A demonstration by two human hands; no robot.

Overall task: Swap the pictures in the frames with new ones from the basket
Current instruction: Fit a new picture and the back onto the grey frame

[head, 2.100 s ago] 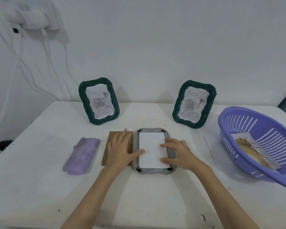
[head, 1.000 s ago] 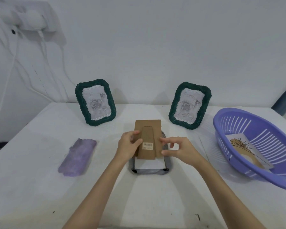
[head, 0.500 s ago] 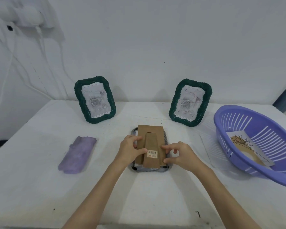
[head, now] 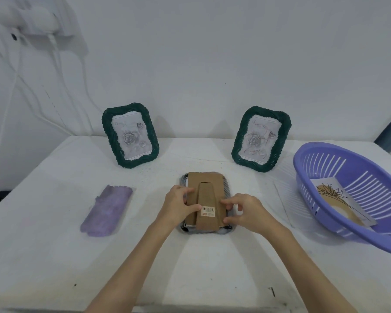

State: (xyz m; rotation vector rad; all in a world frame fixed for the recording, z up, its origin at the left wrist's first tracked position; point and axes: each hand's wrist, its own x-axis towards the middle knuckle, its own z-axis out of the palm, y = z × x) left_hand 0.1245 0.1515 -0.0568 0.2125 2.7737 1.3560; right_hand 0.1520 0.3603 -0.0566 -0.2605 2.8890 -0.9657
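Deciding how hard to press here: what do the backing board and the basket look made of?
Backing board: seemingly brown cardboard or fibreboard, matte, with a cut-out stand flap and barcode sticker. Basket: purple moulded plastic, slightly glossy, slotted walls. Left hand and right hand press the board.

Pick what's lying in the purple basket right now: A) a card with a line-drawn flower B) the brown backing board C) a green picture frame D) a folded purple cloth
A: the basket holds a card with a line-drawn flower; the cloth lies on the table, both green frames stand by the wall, and the backing board is under the hands.
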